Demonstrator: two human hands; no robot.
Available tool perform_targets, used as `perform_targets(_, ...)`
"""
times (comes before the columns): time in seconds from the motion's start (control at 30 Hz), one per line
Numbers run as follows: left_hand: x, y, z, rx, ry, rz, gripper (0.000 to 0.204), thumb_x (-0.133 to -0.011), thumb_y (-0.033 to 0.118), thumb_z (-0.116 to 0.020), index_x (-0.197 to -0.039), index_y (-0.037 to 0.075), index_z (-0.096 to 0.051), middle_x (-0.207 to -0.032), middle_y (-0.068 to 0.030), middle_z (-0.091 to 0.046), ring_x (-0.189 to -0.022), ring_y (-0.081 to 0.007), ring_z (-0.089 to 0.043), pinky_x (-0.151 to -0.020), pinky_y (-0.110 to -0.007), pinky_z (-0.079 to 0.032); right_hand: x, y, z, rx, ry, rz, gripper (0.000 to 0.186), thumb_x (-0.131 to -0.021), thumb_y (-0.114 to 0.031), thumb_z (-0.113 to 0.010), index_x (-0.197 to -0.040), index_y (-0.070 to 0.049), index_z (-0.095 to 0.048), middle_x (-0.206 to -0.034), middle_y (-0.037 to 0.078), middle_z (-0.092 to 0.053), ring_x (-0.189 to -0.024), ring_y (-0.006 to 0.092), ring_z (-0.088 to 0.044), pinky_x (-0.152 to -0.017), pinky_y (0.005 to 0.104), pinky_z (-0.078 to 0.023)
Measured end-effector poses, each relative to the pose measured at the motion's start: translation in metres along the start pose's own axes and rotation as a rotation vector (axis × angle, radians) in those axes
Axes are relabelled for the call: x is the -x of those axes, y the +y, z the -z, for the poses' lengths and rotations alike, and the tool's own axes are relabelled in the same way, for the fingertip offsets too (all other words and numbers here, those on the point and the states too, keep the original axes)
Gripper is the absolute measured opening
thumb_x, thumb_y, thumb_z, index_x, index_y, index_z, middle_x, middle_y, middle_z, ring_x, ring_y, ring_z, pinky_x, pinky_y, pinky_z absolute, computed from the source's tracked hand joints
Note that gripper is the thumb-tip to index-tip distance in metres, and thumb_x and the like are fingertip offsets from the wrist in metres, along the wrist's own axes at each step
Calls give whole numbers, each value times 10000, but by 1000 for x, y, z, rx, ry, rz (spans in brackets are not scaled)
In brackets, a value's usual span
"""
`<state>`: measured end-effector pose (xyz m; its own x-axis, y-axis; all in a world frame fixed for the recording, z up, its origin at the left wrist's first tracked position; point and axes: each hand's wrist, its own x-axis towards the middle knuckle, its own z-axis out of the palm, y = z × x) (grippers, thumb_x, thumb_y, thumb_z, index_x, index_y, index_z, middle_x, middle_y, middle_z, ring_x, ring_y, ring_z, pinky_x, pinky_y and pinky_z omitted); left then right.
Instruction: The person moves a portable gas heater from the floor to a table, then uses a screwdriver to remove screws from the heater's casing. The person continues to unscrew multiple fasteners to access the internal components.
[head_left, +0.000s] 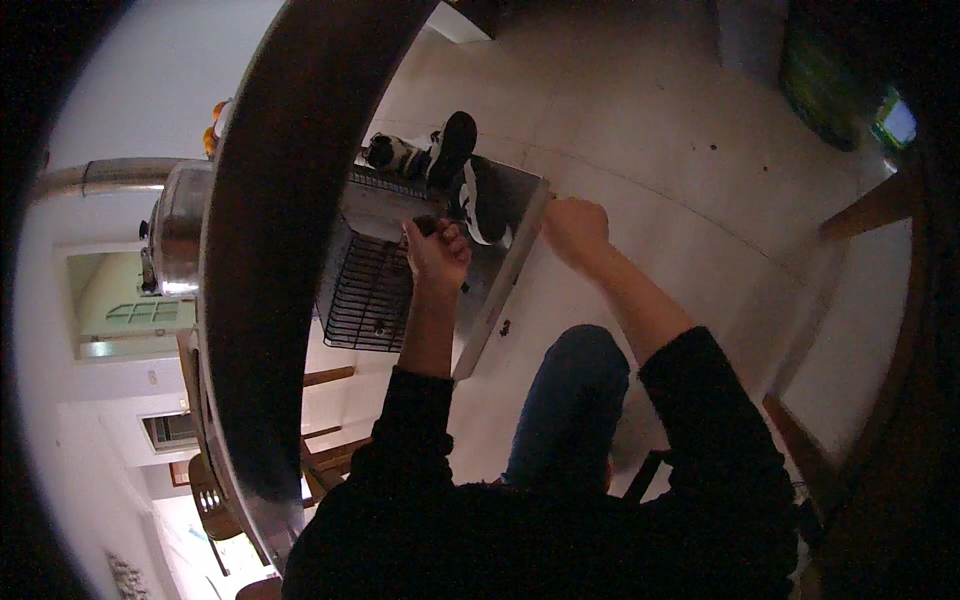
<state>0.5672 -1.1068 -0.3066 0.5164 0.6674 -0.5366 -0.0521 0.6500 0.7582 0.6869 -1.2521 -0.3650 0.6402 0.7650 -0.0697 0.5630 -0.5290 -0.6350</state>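
Observation:
My left hand [437, 247] is over a black wire rack [362, 290], fingers curled around something small and dark that I cannot make out. My right hand [574, 225] is closed beside the edge of a low metal platform [513, 205]; what it holds, if anything, is hidden. A black-and-white shoe [481, 205] rests on the platform between my hands. Another dark shoe with a white sole [451, 147] stands behind it, beside a black-and-white shoe [388, 155] lying farther left.
A dark table edge [268, 170] runs along my left, with a stainless pot [180, 230] beyond it. My bent knee [565, 400] is below my hands. Pale floor [660, 130] lies to the right, with wooden furniture legs [850, 215] and green objects [820, 90] at the far side.

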Motion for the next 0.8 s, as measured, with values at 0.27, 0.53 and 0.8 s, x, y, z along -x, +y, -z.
perform_targets(0.27, 9, 17, -2, 235, -220, 46, 358, -762, 395, -367, -530, 123, -344, -464, 31, -254, -401, -104, -235, -410, -244, -189, -11, 4, -12, -13, 17, 60, 177, -695, -175, -507, -732, -30, -602, -734, 159, -585, -690, 314, -574, -585, 412, -458)
perform_targets(0.53, 71, 16, -3, 114, -226, -22, 411, -732, 425, -379, -459, 144, -254, -418, 18, -192, -372, -107, -200, -400, -263, -176, -16, -14, -13, -41, -85, 101, 139, -681, -85, -526, -769, -32, -621, -790, 150, -600, -722, 304, -590, -578, 416, -481)
perform_targets(0.8, 152, -5, 6, 99, -200, -54, 463, -773, 471, -356, -454, 147, -268, -416, 30, -218, -348, -84, -192, -381, -234, -168, -8, -23, 1, -13, -67, 159, 155, -661, -57, -521, -782, -41, -617, -800, 159, -596, -749, 299, -587, -614, 398, -481)
